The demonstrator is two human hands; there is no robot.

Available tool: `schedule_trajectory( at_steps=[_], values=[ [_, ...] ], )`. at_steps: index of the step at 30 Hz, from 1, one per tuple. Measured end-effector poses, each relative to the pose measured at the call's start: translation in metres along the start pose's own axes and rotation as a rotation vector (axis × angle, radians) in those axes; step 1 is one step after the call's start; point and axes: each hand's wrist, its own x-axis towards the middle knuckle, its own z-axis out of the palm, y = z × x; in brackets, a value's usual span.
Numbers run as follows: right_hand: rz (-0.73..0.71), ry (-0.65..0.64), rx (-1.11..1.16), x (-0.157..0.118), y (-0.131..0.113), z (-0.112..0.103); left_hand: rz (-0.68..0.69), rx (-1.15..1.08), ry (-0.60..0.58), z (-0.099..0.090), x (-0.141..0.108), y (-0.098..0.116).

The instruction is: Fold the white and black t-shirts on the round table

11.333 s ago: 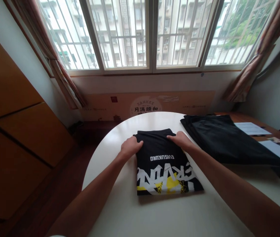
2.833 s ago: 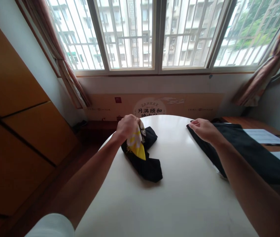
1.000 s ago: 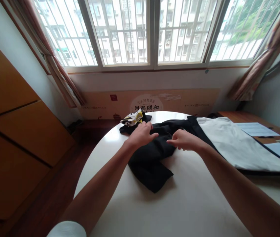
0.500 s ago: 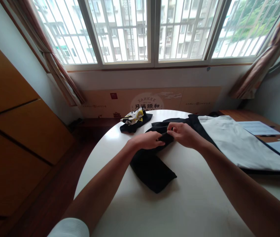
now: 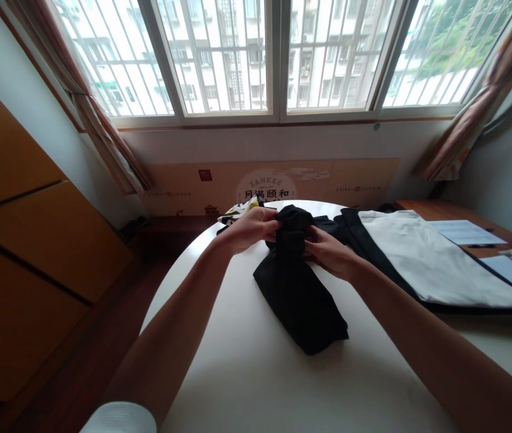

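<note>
1. A bunched black garment (image 5: 301,294) is grasped at its lifted far end between the left hand (image 5: 252,230) and right hand (image 5: 329,249), above a rounded white table (image 5: 220,361).
2. Behind the left hand, a yellow-and-white printed bundle (image 5: 243,208) is partly hidden.
3. At right, black cloth is topped by pale folded fabric (image 5: 436,258).

Daylight enters through a barred window (image 5: 278,60) at twelve o'clock, bleaching the buildings (image 5: 233,54) outside. The white table (image 5: 220,361) is pale at its far rim, greyer toward six o'clock; the black cloth (image 5: 303,300) loses most detail. The floor (image 5: 98,319) at eight o'clock is dim. Wide-angle distortion stretches the edges.
</note>
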Motion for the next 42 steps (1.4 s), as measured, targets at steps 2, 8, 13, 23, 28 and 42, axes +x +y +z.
schedule_trajectory(
  at_steps=[2, 8, 13, 23, 28, 42],
  values=[
    [0.012, 0.034, 0.118, 0.001, 0.001, 0.004, 0.01, 0.09, 0.097, 0.002, 0.004, -0.003],
    [-0.055, 0.056, -0.094, -0.002, -0.022, -0.016, -0.042, 0.21, 0.336, 0.0, 0.006, 0.001],
    [-0.189, 0.217, -0.331, -0.006, -0.041, -0.034, 0.039, 0.194, 0.237, -0.007, 0.002, 0.0],
    [-0.344, 0.206, -0.636, -0.007, -0.043, -0.038, 0.041, -0.09, -0.213, 0.027, 0.013, -0.041],
    [-0.357, 0.128, -0.646, -0.009, -0.044, -0.036, 0.071, -0.064, -0.135, 0.035, 0.013, -0.038],
    [-0.346, 0.066, -0.432, -0.006, -0.037, -0.029, 0.086, -0.065, -0.04, 0.039, 0.015, -0.032]
  ],
)
